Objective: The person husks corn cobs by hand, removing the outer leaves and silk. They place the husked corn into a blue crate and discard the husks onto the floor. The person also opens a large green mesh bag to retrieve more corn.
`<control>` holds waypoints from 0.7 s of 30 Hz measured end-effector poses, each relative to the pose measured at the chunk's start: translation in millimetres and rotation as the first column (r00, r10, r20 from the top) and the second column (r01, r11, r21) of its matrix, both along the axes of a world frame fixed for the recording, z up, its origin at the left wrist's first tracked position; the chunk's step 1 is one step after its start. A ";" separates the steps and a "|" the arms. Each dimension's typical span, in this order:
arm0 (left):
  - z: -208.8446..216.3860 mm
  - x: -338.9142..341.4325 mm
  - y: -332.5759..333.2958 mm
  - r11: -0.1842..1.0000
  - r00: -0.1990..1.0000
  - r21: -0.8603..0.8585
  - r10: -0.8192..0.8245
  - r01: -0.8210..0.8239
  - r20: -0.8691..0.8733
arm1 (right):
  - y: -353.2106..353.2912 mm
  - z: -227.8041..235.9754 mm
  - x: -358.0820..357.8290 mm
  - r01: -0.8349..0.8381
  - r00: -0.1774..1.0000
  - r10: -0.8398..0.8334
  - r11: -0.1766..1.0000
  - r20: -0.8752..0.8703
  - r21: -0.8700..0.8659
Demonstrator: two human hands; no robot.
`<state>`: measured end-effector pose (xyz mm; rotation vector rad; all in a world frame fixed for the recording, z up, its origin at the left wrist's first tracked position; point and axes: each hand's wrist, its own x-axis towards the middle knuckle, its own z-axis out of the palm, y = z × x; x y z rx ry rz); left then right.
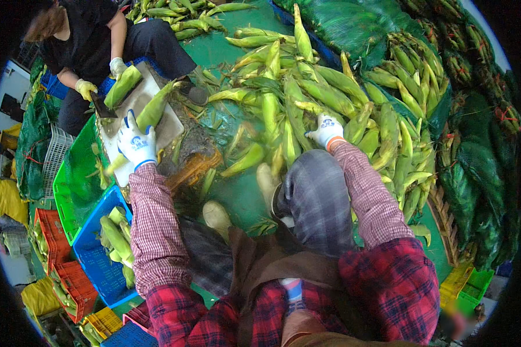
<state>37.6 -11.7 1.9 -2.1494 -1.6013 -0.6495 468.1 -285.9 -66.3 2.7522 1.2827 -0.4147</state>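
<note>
My left hand [136, 143], in a white glove with blue fingertips, is over the near edge of a white cutting board [169, 128]. Its fingers are apart, and I see nothing held in them. Just past its fingertips, an ear of corn in green husk [152, 110] lies slanted on the board. Out to the right, my right hand [326, 130], gloved the same way, reaches into a heap of unhusked corn [307, 87]. Its fingers curl down round an ear of corn [310, 107], which the hand partly hides.
Across the board a co-worker in gloves holds a cleaver [103, 107] and another ear of corn [123, 87]. Blue crate [101, 243] with corn, green crate [78, 168] and orange crates [75, 283] stand at left. Green mesh sacks [353, 29] bound the heap.
</note>
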 end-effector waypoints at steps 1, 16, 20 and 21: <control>6.3 9.0 -4.8 0.995 0.999 -0.092 -0.034 0.036 0.031 | -3.0 4.7 6.5 -0.009 0.998 0.010 1.000 -0.059 0.012; 41.0 61.6 -75.6 0.843 0.842 -0.082 -0.516 0.532 0.158 | -52.3 78.4 -54.1 -0.285 0.957 0.277 0.850 0.083 0.443; 56.6 86.2 -98.9 0.766 0.749 -0.012 -0.625 0.643 0.218 | -46.2 150.7 -45.4 -0.161 0.979 0.190 0.478 0.077 0.864; 56.7 91.3 -103.7 0.747 0.723 0.022 -0.650 0.664 0.234 | -43.0 168.3 -43.0 -0.163 0.979 0.183 0.432 0.091 0.887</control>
